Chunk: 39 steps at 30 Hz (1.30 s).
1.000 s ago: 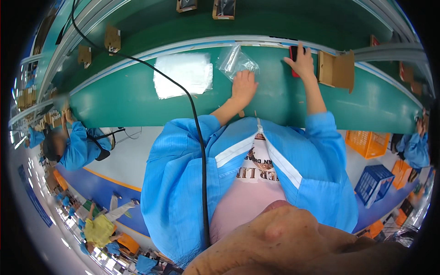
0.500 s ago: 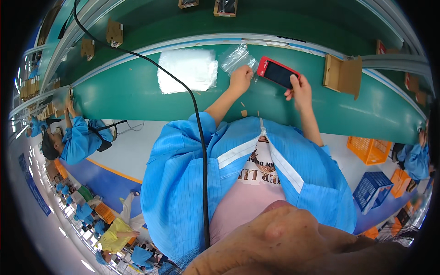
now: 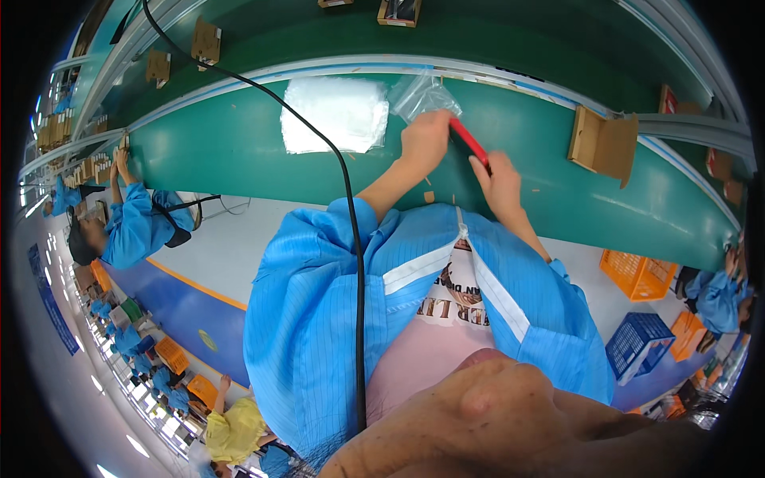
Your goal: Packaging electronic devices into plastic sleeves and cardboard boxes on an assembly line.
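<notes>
Edge-on in the head view, a flat red handheld device (image 3: pixel 470 142) slants between my two hands. My right hand (image 3: pixel 502 185) grips its near end, fingers closed around it. My left hand (image 3: pixel 425 143) is closed at the lower edge of a clear plastic bag (image 3: pixel 426 97) and sits right beside the device's far end. Its fingertips are partly hidden, as is the bag's mouth. To the left lies a pile of white, shiny plastic bags (image 3: pixel 335 115) on the green bench (image 3: pixel 223 151).
An open brown cardboard box (image 3: pixel 602 143) stands at the bench's right. A black cable (image 3: pixel 351 199) hangs across the view. Small cardboard boxes (image 3: pixel 398 11) sit on the dark green surface beyond the rail. Another person (image 3: pixel 139 231) works at the far left; orange and blue crates stand right.
The red device has turned from screen-up to edge-on and moved left and nearer. My right hand has come nearer with it. My left hand has moved slightly right, to the device's far end.
</notes>
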{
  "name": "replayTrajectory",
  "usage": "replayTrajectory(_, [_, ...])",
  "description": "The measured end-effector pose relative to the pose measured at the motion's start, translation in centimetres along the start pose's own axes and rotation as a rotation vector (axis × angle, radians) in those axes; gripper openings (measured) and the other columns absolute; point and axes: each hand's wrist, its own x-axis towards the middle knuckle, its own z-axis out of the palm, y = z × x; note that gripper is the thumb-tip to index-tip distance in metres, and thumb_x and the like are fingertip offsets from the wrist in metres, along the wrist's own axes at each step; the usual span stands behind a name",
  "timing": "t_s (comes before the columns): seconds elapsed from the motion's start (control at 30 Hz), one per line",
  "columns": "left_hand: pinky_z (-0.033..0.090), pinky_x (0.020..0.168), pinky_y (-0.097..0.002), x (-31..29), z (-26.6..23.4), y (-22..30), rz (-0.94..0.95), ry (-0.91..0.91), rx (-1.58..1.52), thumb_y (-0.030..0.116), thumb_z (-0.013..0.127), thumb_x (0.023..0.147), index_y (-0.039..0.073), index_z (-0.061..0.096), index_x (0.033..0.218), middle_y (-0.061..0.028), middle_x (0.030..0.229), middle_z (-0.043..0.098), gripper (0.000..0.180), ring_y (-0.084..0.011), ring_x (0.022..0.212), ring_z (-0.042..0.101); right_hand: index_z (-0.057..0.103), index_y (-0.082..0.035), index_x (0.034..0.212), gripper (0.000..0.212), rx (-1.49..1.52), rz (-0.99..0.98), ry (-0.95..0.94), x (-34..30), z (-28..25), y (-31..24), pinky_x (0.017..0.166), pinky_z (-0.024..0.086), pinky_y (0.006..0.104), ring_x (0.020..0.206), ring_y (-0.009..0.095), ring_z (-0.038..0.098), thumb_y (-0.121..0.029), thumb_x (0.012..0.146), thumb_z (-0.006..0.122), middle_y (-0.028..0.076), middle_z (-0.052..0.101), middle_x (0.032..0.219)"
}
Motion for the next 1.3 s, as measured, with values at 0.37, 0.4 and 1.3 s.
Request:
replayTrajectory(0.37, [0.05, 0.055, -0.0382, 0.4, -4.3, 6.8, 0.236, -0.118, -0.218, 0.008, 0.061, 0.073, 0.008, 0.058, 0.088, -0.0083, 0.073, 0.059, 0.015, -0.0267, 0.07, 0.062, 0.046, 0.004, 0.125, 0.061, 1.781, 0.786, -0.366, 1.9, -2.9, -0.3, 0.087, 0.051, 0.0432, 0.103, 0.032, 0.06, -0.049, 0.095, 0.046, 0.015, 0.058, 0.114])
replayTrajectory(0.4, [0.05, 0.055, -0.0381, 0.2, -4.3, 7.5, 0.383, -0.195, -0.227, 0.008, 0.061, 0.073, 0.009, 0.059, 0.089, -0.0078, 0.074, 0.06, 0.016, -0.0263, 0.071, 0.062, 0.046, 0.003, 0.125, 0.057, 1.655, 0.793, -0.367, 2.1, -1.7, 0.8, 0.083, 0.052, 0.0386, 0.1, 0.029, 0.061, -0.046, 0.095, 0.048, 0.014, 0.059, 0.11])
replayTrajectory(1.3, [0.044, 0.07, -0.0247, 8.6, -1.2, 5.9, -0.297, 0.114, -0.997, 0.012, 0.066, 0.086, 0.005, 0.06, 0.108, -0.0015, 0.091, 0.059, 0.024, -0.011, 0.081, 0.055, 0.064, 0.002, 0.106, 0.046, 0.115, 0.719, 0.499, -0.1, -16.0, 18.0, 0.067, 0.051, 0.0363, 0.076, 0.023, 0.066, -0.04, 0.089, 0.06, 0.017, 0.068, 0.093])
